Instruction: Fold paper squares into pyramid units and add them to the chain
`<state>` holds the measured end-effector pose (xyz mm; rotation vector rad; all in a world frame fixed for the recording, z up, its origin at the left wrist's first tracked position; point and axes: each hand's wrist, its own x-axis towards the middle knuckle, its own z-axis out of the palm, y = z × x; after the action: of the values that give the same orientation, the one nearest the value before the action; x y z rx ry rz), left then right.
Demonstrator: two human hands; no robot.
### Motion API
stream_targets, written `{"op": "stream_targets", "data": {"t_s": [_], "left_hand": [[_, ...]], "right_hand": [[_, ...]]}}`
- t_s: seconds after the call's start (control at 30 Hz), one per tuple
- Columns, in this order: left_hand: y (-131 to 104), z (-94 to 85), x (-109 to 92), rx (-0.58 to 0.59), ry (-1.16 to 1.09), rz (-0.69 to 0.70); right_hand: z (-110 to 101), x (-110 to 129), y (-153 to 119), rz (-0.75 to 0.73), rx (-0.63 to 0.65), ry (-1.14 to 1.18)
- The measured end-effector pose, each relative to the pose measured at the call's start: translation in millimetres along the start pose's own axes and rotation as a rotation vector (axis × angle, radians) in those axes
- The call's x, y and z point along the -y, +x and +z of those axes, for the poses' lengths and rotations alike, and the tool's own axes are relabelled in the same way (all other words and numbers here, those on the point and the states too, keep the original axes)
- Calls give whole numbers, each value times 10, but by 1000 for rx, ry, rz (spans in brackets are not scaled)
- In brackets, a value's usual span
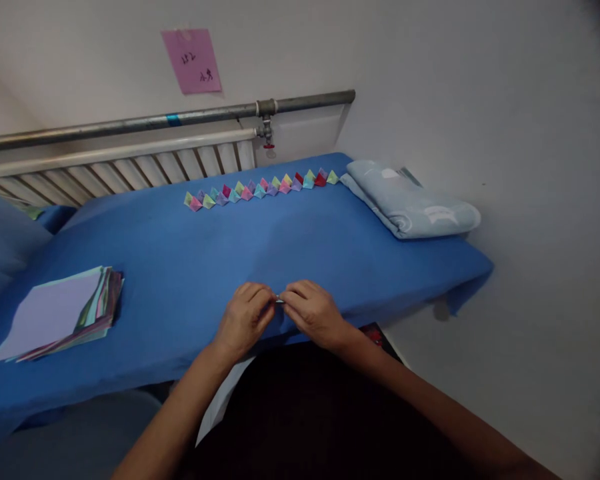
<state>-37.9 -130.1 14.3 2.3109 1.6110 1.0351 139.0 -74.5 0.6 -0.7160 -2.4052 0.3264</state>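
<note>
Close together near the front edge of the blue-covered table [180, 253], my left hand [247, 319] and my right hand [314, 312] pinch a small piece of folded paper [279, 299] between them. Only a pale sliver of it shows; the fingers hide the rest. Farther back lies a zigzag row of folded paper diamonds [260, 191] in pink, green, purple, blue and red. To the left rests a stack of coloured paper sheets [55, 313], a lilac one on top.
At the back right lies a folded light-blue blanket [410, 200] against the wall. Behind the table run a radiator [170, 160] and a metal pipe [130, 127] with a red-handled valve [269, 137]. A pink paper note [193, 61] hangs on the wall.
</note>
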Motion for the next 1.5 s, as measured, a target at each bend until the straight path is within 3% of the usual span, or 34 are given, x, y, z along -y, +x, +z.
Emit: {"op": "stream_targets", "data": {"t_s": [0.1,0.23,0.33,0.5,0.83,0.97,1.27,1.5], "left_hand": [[-34,66,25,-50,156,94],[-124,146,20,-38,268,161],[-219,180,3,-4,269,150],[-303,165,-43,10,240,96],[-330,218,-58,-83,241,75],[-323,238,-61,-92,228,-13],[-243,224,-145,52,224,-291],[-212,219,-164,81,218,-375]], "right_hand": [[45,-34,-7,-8,-7,-100],[59,-43,-60,-54,81,-215],[42,-38,-136,-82,142,-182],[31,-41,-240,-41,83,-54],[79,-106,-250,-30,35,13],[99,-107,-234,-6,5,11],[68,-91,-159,58,80,34],[30,-92,-150,91,101,94]]}}
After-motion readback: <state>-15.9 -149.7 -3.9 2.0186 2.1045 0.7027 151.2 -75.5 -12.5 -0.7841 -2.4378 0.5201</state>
